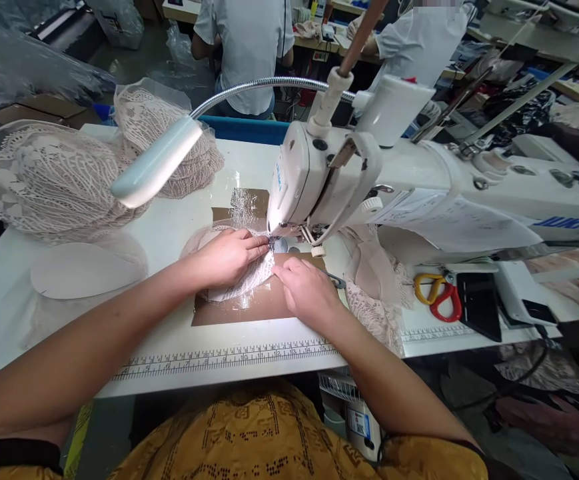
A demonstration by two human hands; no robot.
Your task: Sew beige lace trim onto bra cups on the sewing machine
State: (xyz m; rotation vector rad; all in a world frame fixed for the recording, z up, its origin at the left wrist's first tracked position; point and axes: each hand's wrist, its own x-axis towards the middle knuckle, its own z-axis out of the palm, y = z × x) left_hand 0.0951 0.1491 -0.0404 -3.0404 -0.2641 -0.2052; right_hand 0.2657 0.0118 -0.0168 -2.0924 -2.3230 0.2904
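Note:
My left hand (229,257) lies flat on a piece of white lace fabric (249,280), fingertips reaching to the needle area of the white sewing machine (319,173). My right hand (306,287) rests on the lace's right edge, fingers curled and pressed down on it. The lace lies over a padded cup piece on a brown taped patch (264,303) of the table. The needle itself is mostly hidden behind the machine head.
Piles of lace pieces in clear bags (49,180) sit at the left, with a gooseneck lamp (156,163) above them. Red and yellow scissors (439,297) and a black phone (479,303) lie at the right. A printed ruler (219,359) runs along the table's front edge. Two people work behind.

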